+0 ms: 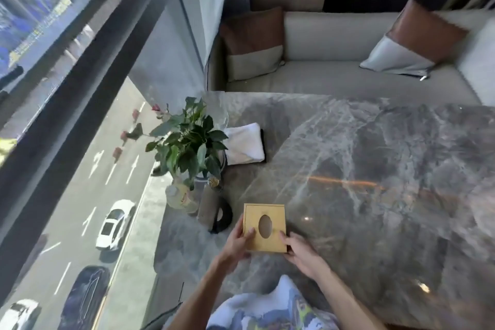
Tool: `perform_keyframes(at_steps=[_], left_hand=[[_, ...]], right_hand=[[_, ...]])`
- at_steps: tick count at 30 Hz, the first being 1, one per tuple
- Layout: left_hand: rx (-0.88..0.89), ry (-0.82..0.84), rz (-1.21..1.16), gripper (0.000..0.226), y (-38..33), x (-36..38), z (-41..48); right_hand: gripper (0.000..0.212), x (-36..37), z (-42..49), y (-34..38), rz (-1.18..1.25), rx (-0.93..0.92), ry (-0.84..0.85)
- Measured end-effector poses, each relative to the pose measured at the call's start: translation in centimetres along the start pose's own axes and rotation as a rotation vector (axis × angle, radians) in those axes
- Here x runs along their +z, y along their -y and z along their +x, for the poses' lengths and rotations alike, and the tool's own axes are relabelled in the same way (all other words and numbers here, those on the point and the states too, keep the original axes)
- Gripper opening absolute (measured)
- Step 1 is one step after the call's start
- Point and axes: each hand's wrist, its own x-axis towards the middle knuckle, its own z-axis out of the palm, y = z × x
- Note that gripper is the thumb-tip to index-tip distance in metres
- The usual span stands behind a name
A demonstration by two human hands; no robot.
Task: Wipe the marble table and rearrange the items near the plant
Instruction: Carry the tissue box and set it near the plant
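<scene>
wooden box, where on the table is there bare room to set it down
The marble table is bare right of the wooden box, up to the sofa edge, and right of the white towel. Crowded along the window: plant, bottle, towel.

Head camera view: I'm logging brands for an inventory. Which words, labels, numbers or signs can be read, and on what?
No text is readable.
Clear plastic bottle beside the potted plant: yellow label, too blurred to read.
Grey road below: white painted arrows, no letters.
Square light-wood tissue box: no marking visible.
</scene>
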Motion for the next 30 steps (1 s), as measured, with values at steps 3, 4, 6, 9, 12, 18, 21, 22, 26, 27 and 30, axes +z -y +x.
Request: perform_keyframes(at_steps=[3,4,6,9,12,18,21,22,26,27,30], left_hand=[[-0.047,0.007,-0.018,0.045,-1.0,-1.0,2.0],[-0.062,0.009,-0.018,0.043,-1.2,-1.1,2.7],[-0.062,0.010,-0.027,0.040,-1.7,-1.4,4.1],[-0.033,0.007,-0.031,0.042,-2.2,-1.3,5.4],[-0.055,-0.029,-0.058,0.045,-1.9,-1.5,6.3],[-0.075,-0.034,-0.072,0.037,-1.8,-2.8,7.4],[-0.078,-0.024,-0.049,0.046,-1.5,-3.3,8.0],[-0.074,-0.023,-0.041,0.046,-1.5,-3.4,7.9],[-0.032,0.005,-0.033,0.041,-1.7,-3.1,7.4],[-0.031,0.001,-0.030,0.043,-1.6,-3.1,7.5],[-0.028,-0.008,-0.036,0.049,-1.1,-3.0,7.7]], right_hand=[[0.045,0.6,2.3,0.5,0.007,-0.001,-0.051],[0.050,0.7,3.0,0.7,-0.007,0.002,-0.067],[0.061,0.8,4.3,1.2,-0.014,0.020,-0.097],[0.064,0.6,5.9,2.1,-0.010,0.049,-0.111],[0.068,0.5,7.6,2.6,-0.014,0.063,-0.123],[0.071,1.5,9.2,2.7,0.039,0.068,-0.144],[0.067,2.1,9.2,2.6,0.073,0.075,-0.154],[0.067,2.0,9.4,2.3,0.087,0.076,-0.162],[0.066,1.9,9.5,1.5,0.146,0.093,-0.164],[0.066,1.8,9.6,1.4,0.152,0.092,-0.169],[0.067,1.7,9.9,1.2,0.139,0.093,-0.183]])
